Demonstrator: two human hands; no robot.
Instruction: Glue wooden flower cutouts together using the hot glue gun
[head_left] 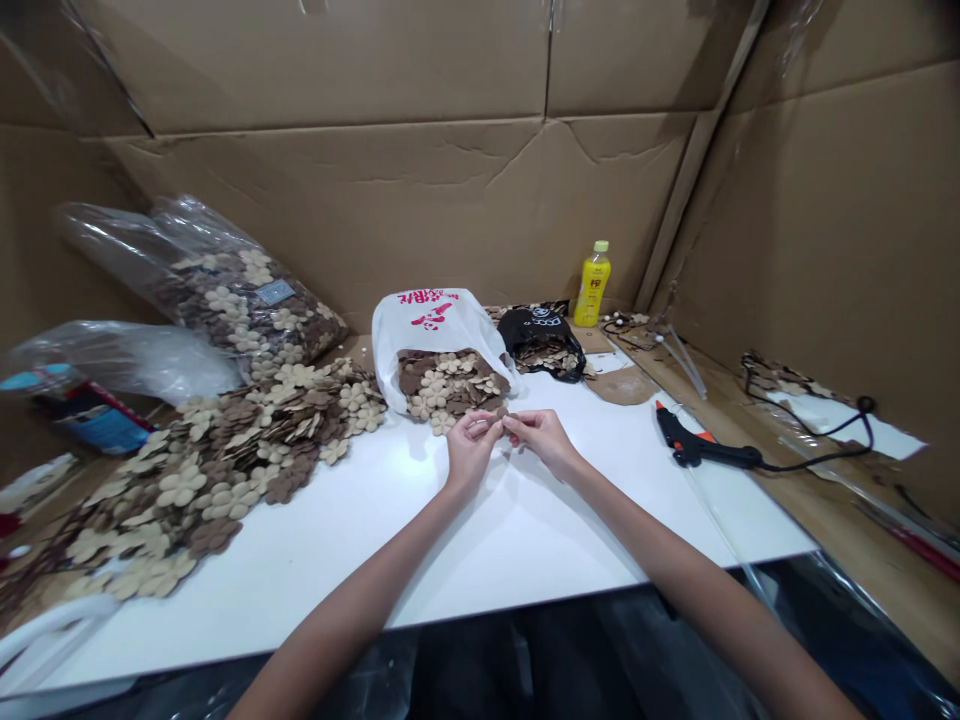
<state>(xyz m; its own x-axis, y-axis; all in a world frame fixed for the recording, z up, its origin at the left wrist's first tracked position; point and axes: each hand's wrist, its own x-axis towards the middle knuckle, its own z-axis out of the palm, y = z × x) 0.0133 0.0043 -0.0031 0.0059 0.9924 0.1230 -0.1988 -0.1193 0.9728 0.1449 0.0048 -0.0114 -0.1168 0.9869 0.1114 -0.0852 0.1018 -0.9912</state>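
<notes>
My left hand and my right hand meet above the white board, fingertips pinching a small brown flower-shaped cutout. The fingers partly hide that piece. Just behind my hands, a white plastic bag with red print lies open, full of tan and brown cutouts. A large loose heap of the same flower shapes spreads to the left of my hands. Nearer my right hand lies a black hot glue gun.
A clear plastic bag of cutouts leans at back left, with a black bag at back centre. A yellow bottle stands behind it. Cardboard walls surround the bench, and the glue gun's cord runs right.
</notes>
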